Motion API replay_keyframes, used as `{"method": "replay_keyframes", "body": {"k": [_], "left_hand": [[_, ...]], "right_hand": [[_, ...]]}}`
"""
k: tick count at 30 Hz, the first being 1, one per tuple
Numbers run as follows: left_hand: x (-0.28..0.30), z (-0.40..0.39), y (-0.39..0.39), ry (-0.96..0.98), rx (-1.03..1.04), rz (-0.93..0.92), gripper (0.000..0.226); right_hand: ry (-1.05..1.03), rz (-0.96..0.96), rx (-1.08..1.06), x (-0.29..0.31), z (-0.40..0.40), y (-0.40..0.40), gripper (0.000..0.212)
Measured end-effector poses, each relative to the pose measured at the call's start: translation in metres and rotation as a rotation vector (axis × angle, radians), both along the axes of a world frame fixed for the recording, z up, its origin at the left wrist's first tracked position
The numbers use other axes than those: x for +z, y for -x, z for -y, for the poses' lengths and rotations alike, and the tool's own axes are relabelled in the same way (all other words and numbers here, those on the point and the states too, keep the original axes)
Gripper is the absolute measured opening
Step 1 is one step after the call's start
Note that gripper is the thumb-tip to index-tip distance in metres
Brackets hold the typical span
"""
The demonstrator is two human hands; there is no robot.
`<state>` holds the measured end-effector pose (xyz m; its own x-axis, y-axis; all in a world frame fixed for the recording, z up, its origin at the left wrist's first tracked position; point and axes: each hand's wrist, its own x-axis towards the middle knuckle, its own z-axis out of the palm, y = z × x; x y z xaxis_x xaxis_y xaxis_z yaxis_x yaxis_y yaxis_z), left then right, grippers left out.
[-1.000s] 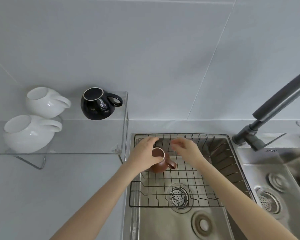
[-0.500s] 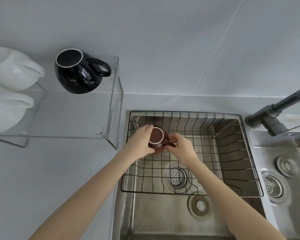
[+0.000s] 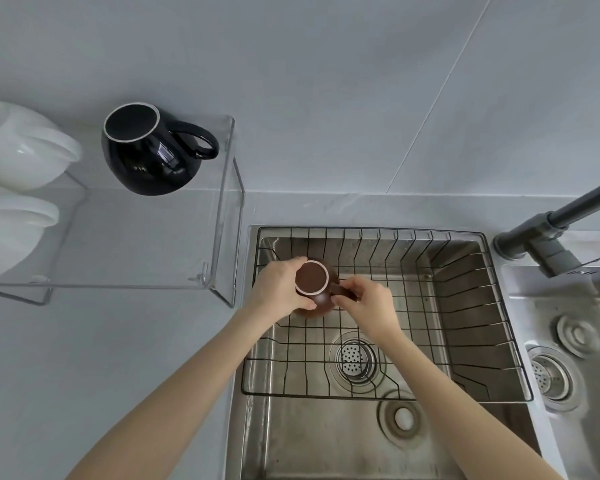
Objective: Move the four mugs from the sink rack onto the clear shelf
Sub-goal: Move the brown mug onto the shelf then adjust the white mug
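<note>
A brown mug point(image 3: 312, 282) stands upright in the black wire sink rack point(image 3: 465, 306), near its back left corner. My left hand point(image 3: 278, 289) wraps around the mug's left side. My right hand point(image 3: 368, 301) pinches its handle on the right. On the clear shelf point(image 3: 153, 237) to the left stand a black mug point(image 3: 149, 150) with its handle pointing right and two white mugs point(image 3: 21, 150) point(image 3: 11, 230) at the frame's left edge, partly cut off.
The rack sits in a steel sink point(image 3: 326, 438) with a drain strainer point(image 3: 352, 358). A dark faucet point(image 3: 555, 230) rises at the right, beside a second basin point(image 3: 575, 358). Grey counter point(image 3: 101, 358) lies left of the sink; a grey wall stands behind.
My right hand has closed on the brown mug's handle while my left hand kept its hold on the body. The camera has tilted down and shifted, so the shelf sits further left.
</note>
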<state>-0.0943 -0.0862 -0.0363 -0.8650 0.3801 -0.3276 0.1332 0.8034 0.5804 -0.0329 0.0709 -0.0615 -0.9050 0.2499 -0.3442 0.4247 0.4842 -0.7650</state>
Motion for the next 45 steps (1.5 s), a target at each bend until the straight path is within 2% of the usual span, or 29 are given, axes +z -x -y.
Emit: {"method": "replay_keyframes", "body": {"k": [3,10,15,20,26,30,36,45], "left_hand": [[0.011,0.000,0.000,-0.078,0.019,-0.026,0.072],[0.067,-0.003,0.002,-0.214,0.050,-0.136,0.067],[0.117,0.005,0.006,-0.265,0.075,-0.240,0.070],[0.156,0.026,0.008,-0.299,0.123,-0.322,0.089],[0.192,0.072,0.005,-0.396,0.200,-0.386,0.081],[0.200,0.117,0.007,-0.466,0.270,-0.383,0.071],[0.187,0.168,0.007,-0.451,0.371,-0.376,0.077],[0.159,0.196,0.008,-0.473,0.425,-0.311,0.063]], "right_hand": [[0.028,-0.016,-0.014,0.011,-0.007,0.000,0.015],[0.038,-0.131,0.026,0.072,-0.021,0.013,0.015],[0.043,-0.246,0.057,0.123,-0.018,0.023,0.016],[0.082,-0.348,0.075,0.169,-0.002,0.027,0.023],[0.173,-0.425,0.141,0.205,0.041,0.036,0.018],[0.246,-0.434,0.205,0.214,0.082,0.049,0.017],[0.284,-0.365,0.289,0.205,0.132,0.067,0.018],[0.255,-0.304,0.323,0.181,0.160,0.075,0.017]]}}
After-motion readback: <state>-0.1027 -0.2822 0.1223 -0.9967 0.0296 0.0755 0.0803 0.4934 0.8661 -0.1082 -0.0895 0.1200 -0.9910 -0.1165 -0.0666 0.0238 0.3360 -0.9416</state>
